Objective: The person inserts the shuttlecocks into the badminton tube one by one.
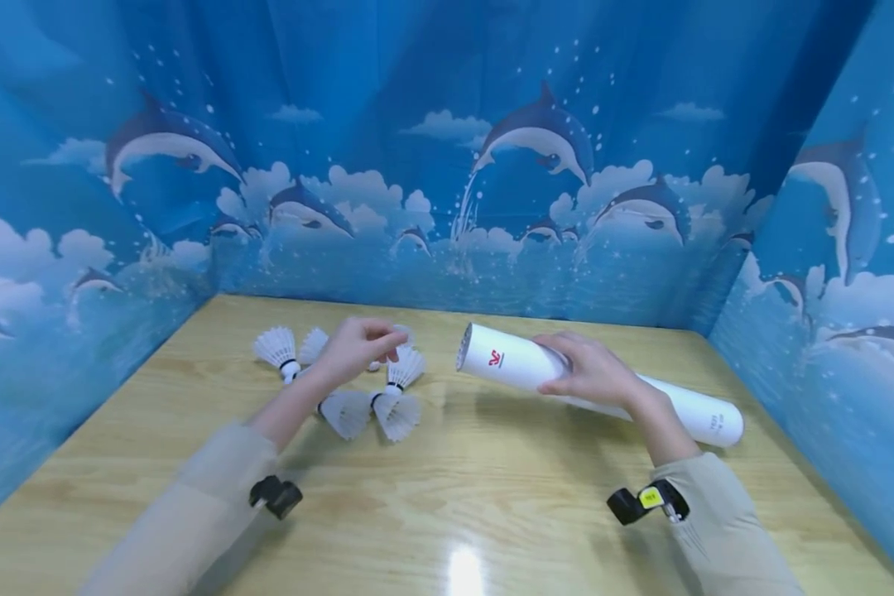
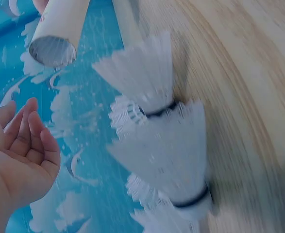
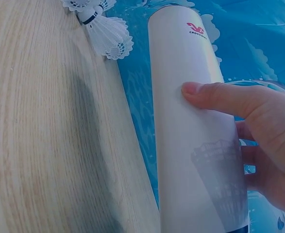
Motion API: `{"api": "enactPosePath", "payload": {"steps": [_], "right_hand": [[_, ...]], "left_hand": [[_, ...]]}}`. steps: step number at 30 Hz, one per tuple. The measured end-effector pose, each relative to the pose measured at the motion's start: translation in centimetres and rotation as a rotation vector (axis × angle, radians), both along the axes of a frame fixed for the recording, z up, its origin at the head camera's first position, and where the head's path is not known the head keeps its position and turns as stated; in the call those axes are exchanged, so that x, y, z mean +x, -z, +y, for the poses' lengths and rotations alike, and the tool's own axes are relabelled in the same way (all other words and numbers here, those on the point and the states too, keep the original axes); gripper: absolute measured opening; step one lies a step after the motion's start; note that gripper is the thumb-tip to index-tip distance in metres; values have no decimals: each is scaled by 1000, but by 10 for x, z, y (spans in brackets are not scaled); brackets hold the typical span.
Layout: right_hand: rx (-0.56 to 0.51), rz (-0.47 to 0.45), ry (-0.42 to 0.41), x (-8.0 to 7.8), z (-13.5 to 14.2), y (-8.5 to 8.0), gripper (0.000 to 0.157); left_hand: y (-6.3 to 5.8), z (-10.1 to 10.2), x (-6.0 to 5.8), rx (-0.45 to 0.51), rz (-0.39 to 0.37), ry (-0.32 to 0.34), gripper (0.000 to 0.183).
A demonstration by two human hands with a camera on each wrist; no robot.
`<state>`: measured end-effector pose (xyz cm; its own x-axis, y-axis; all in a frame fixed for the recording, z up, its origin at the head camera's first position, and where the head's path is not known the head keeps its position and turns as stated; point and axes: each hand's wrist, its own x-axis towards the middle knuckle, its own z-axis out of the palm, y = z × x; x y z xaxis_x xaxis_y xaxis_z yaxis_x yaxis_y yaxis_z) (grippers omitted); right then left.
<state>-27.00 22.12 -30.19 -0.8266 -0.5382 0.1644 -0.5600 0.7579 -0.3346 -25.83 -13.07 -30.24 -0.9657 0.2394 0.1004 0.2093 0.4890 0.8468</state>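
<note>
My right hand (image 1: 592,368) grips a long white shuttlecock tube (image 3: 195,63) with a red logo, thumb on one side and fingers behind. The tube (image 1: 510,358) slants, its left end raised over the table and pointing left. A pale ribbed shape shows inside that round end in the left wrist view. My left hand (image 1: 358,348) hovers over several white shuttlecocks (image 1: 398,414), its fingers loosely bent and holding nothing. The left wrist view shows the same hand (image 2: 23,155) apart from the shuttlecocks (image 2: 166,160), which have dark bands.
The wooden table (image 1: 432,505) meets blue curtains (image 1: 417,273) printed with dolphins at the back and sides. One shuttlecock (image 1: 277,348) lies at the left of the group. The tube's right end reaches toward the table's right edge.
</note>
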Motion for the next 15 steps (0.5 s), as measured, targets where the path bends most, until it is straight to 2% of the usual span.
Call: {"api": "enactPosePath", "payload": {"steps": [11, 15], "right_hand": [[0, -4, -7, -1, 1, 3, 73], [-5, -1, -22, -2, 1, 4, 73]], "left_hand": [[13, -45, 6, -70, -48, 5, 37], [19, -56, 8, -156, 2, 12, 34]]}}
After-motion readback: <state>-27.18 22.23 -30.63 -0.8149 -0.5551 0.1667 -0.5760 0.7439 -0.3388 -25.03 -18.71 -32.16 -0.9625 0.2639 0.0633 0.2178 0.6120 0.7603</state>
